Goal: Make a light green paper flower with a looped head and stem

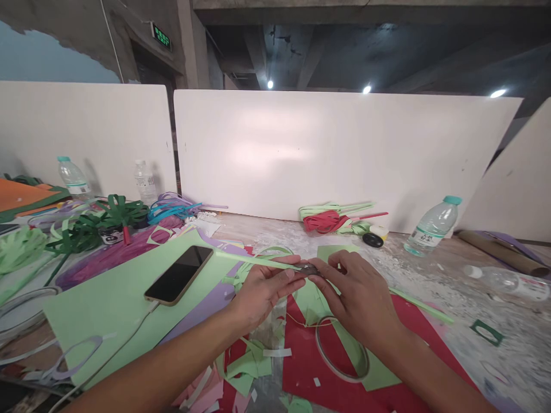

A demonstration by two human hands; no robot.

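My left hand (267, 287) pinches a light green paper strip (253, 259), which runs leftward from the fingertips over the green sheet. At the strip's right end sits a small dark grey piece (307, 268), whose kind I cannot make out. My right hand (357, 287) has its thumb and fingers closed on that piece, and the fingertips of both hands nearly meet. Below the hands lie a red paper sheet (301, 367), light green paper scraps (249, 361) and a thin ring, perhaps a tape roll (317, 344).
A phone (181, 275) with a cable rests on a large light green sheet (103, 287). Bottles (433, 226) stand along the white partition (258, 149), and another bottle (508, 282) lies at right. Red paper loops (325, 221) and a black lid (372, 240) are at the back.
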